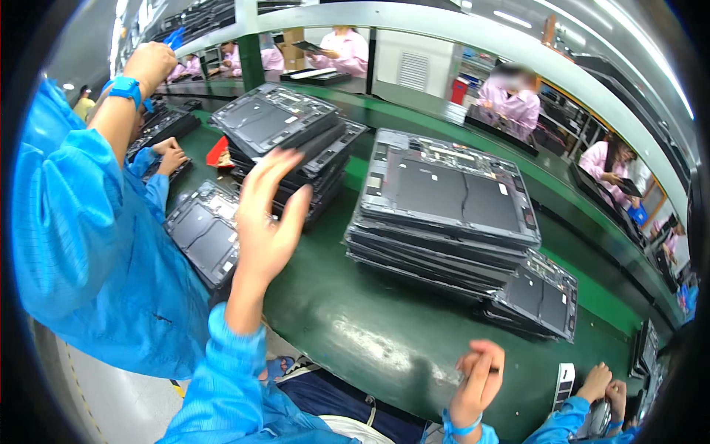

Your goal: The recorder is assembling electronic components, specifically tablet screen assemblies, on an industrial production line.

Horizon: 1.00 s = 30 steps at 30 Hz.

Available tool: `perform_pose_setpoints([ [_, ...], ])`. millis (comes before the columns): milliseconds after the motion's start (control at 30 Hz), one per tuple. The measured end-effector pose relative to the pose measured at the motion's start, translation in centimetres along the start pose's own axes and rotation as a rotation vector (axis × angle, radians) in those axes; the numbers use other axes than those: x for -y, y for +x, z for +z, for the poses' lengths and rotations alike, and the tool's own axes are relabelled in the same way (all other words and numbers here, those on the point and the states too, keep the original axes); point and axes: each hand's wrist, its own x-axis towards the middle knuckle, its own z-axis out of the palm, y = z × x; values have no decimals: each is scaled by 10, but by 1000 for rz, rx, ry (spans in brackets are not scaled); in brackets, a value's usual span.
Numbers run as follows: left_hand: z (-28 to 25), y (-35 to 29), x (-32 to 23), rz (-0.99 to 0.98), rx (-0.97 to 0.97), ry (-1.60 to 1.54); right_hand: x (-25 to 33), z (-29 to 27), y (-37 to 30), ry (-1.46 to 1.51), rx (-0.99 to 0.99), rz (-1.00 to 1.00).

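My left hand (268, 222) is raised over the left part of the green table, its fingers spread and slightly blurred, holding nothing. Behind it rises a stack of opened laptop bases (274, 118). A single laptop base (201, 229) lies beside my left wrist, partly hidden by it. My right hand (479, 377) is above the table's near edge with fingers curled together. A small dark spot shows at its fingers; what they hold, if anything, is unclear. Ahead of that hand stands a taller stack of laptop bases (447, 196), the top one showing its black battery and cable.
A shorter pile of laptop bases (543, 296) adjoins the tall stack's right side. A red tray (219, 153) with small parts sits by the left stack. A blue-sleeved co-worker (111, 244) stands close on my left; another co-worker's hands (603, 388) work at the lower right.
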Motion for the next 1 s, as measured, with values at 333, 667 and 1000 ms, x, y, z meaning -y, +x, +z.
perform_pose_setpoints([
  [333,104,124,-21,-61,681,109,33,75,63,116,426,341],
  [667,-54,-5,-97,-106,434,-268,45,51,14,309,131,439],
  [1000,4,66,-72,-343,599,-806,35,98,45,593,-224,246],
])
